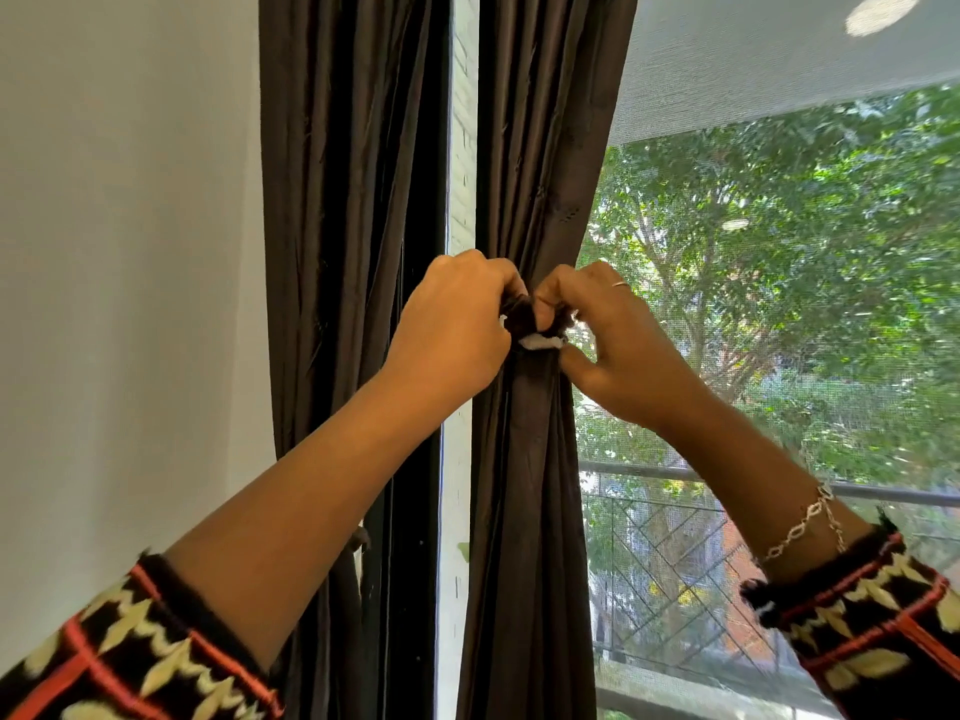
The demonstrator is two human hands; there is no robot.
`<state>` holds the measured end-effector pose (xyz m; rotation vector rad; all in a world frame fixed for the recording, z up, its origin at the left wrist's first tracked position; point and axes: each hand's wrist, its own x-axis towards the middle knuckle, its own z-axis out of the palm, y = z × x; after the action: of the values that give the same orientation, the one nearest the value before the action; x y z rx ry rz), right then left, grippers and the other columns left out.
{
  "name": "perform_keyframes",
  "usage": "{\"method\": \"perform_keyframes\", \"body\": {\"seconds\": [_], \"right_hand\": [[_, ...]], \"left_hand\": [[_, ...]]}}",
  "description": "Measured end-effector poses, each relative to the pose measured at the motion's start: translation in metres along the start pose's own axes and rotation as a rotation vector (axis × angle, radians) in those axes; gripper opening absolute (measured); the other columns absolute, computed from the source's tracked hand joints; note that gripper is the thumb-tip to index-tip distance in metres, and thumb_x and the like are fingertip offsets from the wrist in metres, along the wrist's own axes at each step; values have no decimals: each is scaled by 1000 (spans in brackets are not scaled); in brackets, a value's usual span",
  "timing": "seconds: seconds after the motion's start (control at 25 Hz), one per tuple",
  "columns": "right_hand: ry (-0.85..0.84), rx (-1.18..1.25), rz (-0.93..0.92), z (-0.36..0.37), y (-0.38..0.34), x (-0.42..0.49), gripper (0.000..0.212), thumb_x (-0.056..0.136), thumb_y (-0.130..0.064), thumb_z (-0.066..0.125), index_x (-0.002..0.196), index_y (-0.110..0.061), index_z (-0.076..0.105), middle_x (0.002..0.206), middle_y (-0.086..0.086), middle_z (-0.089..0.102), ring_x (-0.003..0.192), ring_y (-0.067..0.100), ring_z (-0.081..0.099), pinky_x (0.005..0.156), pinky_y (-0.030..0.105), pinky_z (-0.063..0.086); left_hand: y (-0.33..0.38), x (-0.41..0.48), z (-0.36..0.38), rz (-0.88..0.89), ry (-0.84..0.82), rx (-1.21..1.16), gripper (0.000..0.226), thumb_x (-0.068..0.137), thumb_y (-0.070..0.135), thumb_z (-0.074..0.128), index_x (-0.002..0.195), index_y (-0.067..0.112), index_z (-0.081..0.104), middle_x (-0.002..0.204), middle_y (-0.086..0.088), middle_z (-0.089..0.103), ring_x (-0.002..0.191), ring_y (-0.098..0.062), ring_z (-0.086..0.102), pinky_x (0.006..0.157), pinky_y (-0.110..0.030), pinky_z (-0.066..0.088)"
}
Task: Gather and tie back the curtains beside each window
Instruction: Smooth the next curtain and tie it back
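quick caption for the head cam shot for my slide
Left hand and right hand pinch a dark tieback at the gathered brown curtain beside the screened window.

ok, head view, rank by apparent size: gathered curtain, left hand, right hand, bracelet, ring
1. gathered curtain
2. left hand and right hand, look alike
3. bracelet
4. ring

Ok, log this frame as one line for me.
step: fastening tie-back | left hand: grips tie-back | right hand: pinches tie-back | curtain: gathered beside window | knot: unclear
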<state>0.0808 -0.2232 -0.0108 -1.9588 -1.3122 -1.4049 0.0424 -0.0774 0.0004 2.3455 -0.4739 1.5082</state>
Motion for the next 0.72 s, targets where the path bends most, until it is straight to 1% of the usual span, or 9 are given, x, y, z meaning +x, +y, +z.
{"method": "perform_keyframes", "body": {"seconds": [0.12,0.2,0.28,0.36,0.4,0.48,0.6,0.64,0.72], "right_hand": [[151,-69,-22,-4,-5,-8,21,65,8,56,82,-4,55,88,3,56,86,26,50,70,29,37],[342,47,67,-2,-13,-22,14,71,8,55,77,-4,59,80,7,61,77,19,56,65,23,41],[417,469,358,10,-30,-39,21,80,10,52,74,-8,63,66,4,66,57,9,59,51,16,44],[344,919,696,22,-46,-46,20,86,5,52,77,-7,66,60,5,69,47,9,60,43,17,48],[308,1025,813,27,-48,-47,17,87,0,53,78,-7,66,61,5,70,48,10,62,44,18,50],[311,1106,939,29,-49,-38,12,86,-8,58,76,-10,65,62,2,69,49,9,62,45,17,50],[417,1144,994,27,-43,-21,16,82,-16,65,67,-15,60,50,-7,59,40,4,50,39,14,42],[431,1143,1008,27,-41,-18,18,82,-17,66,65,-16,58,47,-10,56,39,3,47,38,14,40],[420,1139,1011,29,-37,-16,21,82,-17,65,63,-16,58,45,-12,54,39,2,43,38,13,38]], "left_hand": [[-1,1,-2,-33,-34,34,30,83,-6,46,102,10,62,97,-3,48,105,-25,44,73,-30,34],[-2,2,-1,-49,-62,27,33,83,-7,43,104,10,62,98,-4,48,106,-25,42,75,-31,34],[-2,2,0,-50,-72,26,35,83,-7,42,106,10,61,106,-9,51,107,-26,41,77,-32,35],[0,4,0,-45,-74,24,36,83,-8,40,106,10,62,105,-10,51,108,-28,42,79,-35,36],[0,5,0,-44,-79,16,37,82,-8,40,106,10,62,101,-9,50,107,-29,42,80,-36,37],[-1,8,1,-48,-101,-23,40,79,-11,40,103,10,63,92,-5,46,105,-31,44,79,-37,40],[-3,8,3,-71,-160,-131,42,77,-14,38,94,15,62,81,-5,50,94,-31,46,69,-34,38],[-3,9,4,-71,-175,-171,41,78,-15,37,91,17,60,81,-7,53,90,-29,47,67,-33,38],[-5,9,5,-67,-163,-249,39,79,-15,39,92,13,62,87,-12,59,87,-28,52,69,-34,44]]}}
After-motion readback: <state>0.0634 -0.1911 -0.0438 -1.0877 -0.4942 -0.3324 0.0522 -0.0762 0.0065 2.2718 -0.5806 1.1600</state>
